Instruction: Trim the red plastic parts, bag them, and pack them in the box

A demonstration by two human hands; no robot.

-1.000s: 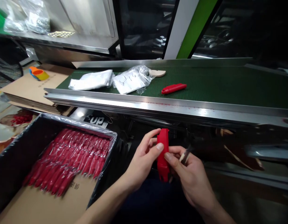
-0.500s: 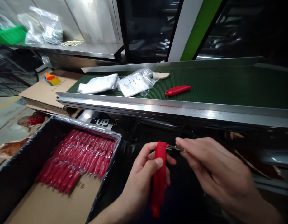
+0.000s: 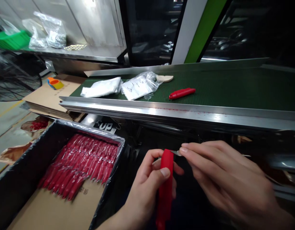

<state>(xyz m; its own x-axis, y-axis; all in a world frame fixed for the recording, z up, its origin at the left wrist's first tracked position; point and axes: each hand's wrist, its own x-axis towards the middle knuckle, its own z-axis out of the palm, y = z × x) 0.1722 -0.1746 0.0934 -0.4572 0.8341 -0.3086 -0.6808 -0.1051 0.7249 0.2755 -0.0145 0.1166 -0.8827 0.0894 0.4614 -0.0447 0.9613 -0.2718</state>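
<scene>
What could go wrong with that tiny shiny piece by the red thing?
The right hand pinches a small metal blade with bare fingers, so it might nick them. It also sits close to the left hand, which holds the red plastic handle. If dropped, it could be hard to find in the dark below.

Light bright, seemingly from overhead. Long glare streak on steel rail [image 3: 161, 110]; steel wall panel [image 3: 97, 22] washed pale. Right hand [image 3: 228, 182] soft with motion blur. Dark panel [image 3: 257, 32] at upper right dim, murky reflections. Frame edges bowed, stretched by wide lens.
</scene>
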